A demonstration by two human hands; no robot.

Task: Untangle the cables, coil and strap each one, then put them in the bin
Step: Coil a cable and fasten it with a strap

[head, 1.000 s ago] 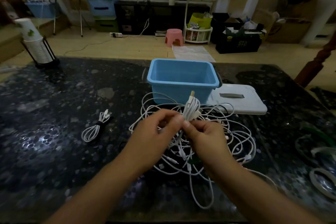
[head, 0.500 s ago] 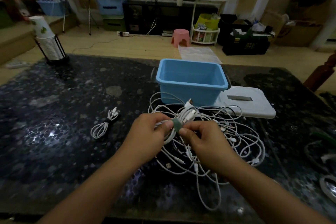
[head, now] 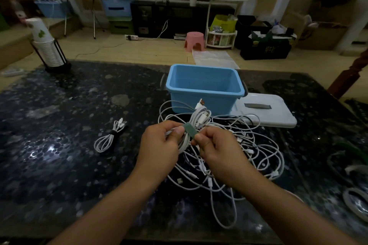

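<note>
Both hands meet at the centre of the frame, above a dark speckled table [head: 59, 145] that fills the lower two thirds of the view. Left hand [head: 159, 149]: fingers curled round a coiled white cable [head: 196, 123], with the thumb pressed on a green strap [head: 189, 129] that crosses the coil. Right hand [head: 217, 151]: fingertips pinching the free end of that strap, just beside the left thumb. The coil's upper end, with its plugs, points toward the upper right, in front of the bin. Under and around the hands lies a tangle of white cables [head: 258, 157] — loose loops spreading to the right and toward the lower edge of the frame, resting on the table. A blue bin [head: 205, 93] stands just above the centre, open at the top, with no cable visible inside. A white lid [head: 274, 113] lies flat at its right, touching the bin's lower corner. A stack of paper cups [head: 44, 45] in a black wire holder stands at the upper left, on the far table edge. A bundled white cable [head: 111, 135] — bound at its middle by a dark strap — lies left of centre, well apart from the tangle. At the right edge, blurred ring-shaped items cannot be identified.
</note>
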